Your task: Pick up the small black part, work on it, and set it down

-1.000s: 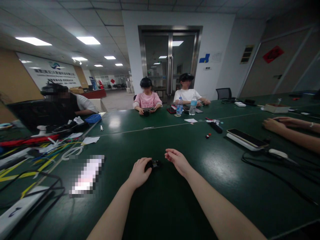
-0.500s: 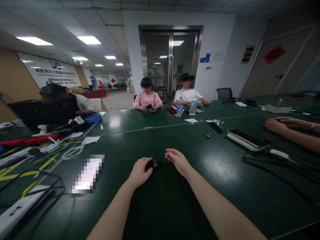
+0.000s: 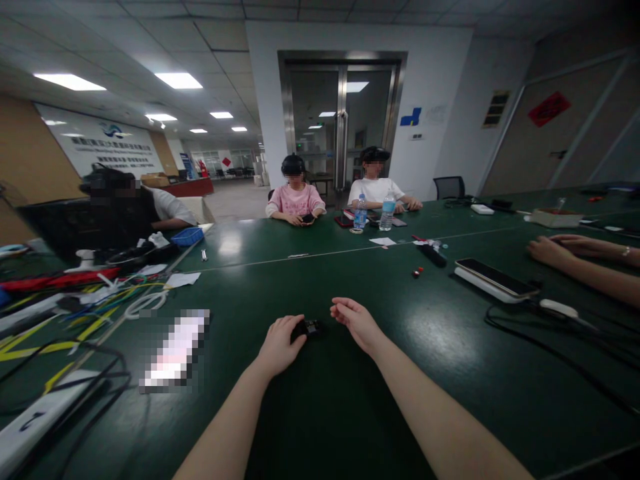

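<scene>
My left hand [image 3: 280, 343] rests on the green table [image 3: 350, 413] with its fingers curled round a small black object [image 3: 309, 327], which lies on the tabletop and pokes out to the right of my fingertips. My right hand [image 3: 354, 320] hovers just right of that object, fingers loosely curled and a little apart, holding nothing that shows.
A phone [image 3: 174, 350] lies to my left, beside cables [image 3: 75, 313] and a white power strip [image 3: 30, 423]. A phone on a white box [image 3: 493, 279] and a black cable [image 3: 550, 347] lie right. Another person's hands [image 3: 555, 248] rest far right. Three people sit across; bottles [image 3: 387, 211] stand there.
My hands have stayed put. The person in pink opposite raised a dark object and has lowered it to the table.
</scene>
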`<state>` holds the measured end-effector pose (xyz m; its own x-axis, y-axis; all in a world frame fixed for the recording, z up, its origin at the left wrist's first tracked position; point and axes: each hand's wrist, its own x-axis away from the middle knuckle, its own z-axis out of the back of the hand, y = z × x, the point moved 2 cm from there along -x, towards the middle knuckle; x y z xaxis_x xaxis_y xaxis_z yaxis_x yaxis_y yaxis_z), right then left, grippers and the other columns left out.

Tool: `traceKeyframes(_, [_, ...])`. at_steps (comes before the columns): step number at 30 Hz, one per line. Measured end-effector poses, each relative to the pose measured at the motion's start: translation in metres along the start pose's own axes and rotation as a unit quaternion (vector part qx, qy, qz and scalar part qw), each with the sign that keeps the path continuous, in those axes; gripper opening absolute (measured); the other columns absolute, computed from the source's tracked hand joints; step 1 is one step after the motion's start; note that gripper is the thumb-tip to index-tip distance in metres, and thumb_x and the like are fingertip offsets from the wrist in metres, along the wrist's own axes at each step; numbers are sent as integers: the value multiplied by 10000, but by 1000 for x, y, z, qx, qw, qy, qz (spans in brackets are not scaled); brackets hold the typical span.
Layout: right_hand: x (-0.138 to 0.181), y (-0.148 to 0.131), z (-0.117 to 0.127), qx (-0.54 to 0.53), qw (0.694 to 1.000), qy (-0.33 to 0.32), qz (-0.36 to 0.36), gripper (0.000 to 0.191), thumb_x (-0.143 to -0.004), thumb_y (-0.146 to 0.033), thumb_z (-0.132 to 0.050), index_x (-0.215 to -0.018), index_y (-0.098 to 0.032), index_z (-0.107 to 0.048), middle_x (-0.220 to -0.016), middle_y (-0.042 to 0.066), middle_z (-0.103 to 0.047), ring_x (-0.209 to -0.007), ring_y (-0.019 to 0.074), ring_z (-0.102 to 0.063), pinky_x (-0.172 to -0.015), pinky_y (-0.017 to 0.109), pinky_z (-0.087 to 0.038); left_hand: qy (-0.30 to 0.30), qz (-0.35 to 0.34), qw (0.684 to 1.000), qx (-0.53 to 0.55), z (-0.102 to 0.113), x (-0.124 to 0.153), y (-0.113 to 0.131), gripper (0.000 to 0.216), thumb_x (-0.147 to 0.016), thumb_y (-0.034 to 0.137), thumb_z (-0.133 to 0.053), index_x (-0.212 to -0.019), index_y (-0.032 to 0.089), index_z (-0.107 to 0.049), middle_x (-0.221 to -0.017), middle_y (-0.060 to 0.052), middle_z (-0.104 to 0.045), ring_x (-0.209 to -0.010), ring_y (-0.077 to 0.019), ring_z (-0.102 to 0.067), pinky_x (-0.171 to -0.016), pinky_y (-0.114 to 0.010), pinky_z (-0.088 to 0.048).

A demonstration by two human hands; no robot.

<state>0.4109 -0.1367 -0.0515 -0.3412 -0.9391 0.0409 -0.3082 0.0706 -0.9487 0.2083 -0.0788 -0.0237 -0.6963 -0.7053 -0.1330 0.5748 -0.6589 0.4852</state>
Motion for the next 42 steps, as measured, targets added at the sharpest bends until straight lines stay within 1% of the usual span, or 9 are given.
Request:
traceKeyframes(8, [1, -2, 0, 4, 1000, -6, 2, 264, -730, -335, -592, -966, -221, -611, -895, 46, -629, -837, 169, -574, -782, 336, -422, 1, 3, 1000, 5, 4, 1, 4, 422, -782, 349, -479, -1192, 250, -481, -1222, -35, -517, -1156, -218, -427, -996, -389, -288])
traceKeyframes(19, [0, 0, 2, 11, 1000, -5, 0, 257, -743, -331, -575, -975, -226, -608, -911, 46, -628, -855, 173, -577, -788, 343, -425, 0, -3, 1000, 12, 2, 1, 1, 436, -786, 327, -463, -1214, 245, -463, -1220, -47, -512, -1151, -216, -430, -977, -384, -301])
traceKeyframes(26, [1, -3, -1, 2, 1000, 1, -1, 254, -722, -329, -598, -949, -214, -612, -886, 44, -632, -824, 162, -574, -778, 327, -422, -6, 8, 1000, 7, 3, 1, 5, 441, -780, 320, -469, -1213, 241, -464, -1227, -48, -513, -1167, -218, -423, -998, -385, -270])
traceKeyframes(32, [2, -3, 0, 10, 1000, -3, -3, 244, -740, -328, -581, -961, -230, -612, -916, 48, -630, -857, 175, -574, -783, 337, -426, -2, 21, 1000, 8, 5, 3, 8, 475, -778, 335, -471, -1243, 240, -437, -1257, -45, -495, -1191, -220, -402, -1012, -390, -259])
traceKeyframes(37, [1, -1, 1, 8, 1000, -2, -1, 247, -741, -332, -581, -962, -229, -615, -902, 47, -630, -847, 174, -577, -788, 347, -425, -4, 12, 1000, 9, 4, 3, 6, 440, -783, 340, -477, -1211, 239, -469, -1235, -43, -509, -1177, -216, -414, -1005, -387, -274])
traceKeyframes(42, [1, -1, 1, 9, 1000, -5, 2, 246, -747, -329, -573, -968, -230, -613, -906, 46, -629, -848, 173, -575, -796, 351, -424, 5, 7, 1000, 7, 1, 1, 1, 435, -791, 329, -478, -1217, 244, -458, -1235, -47, -504, -1170, -215, -418, -993, -387, -282])
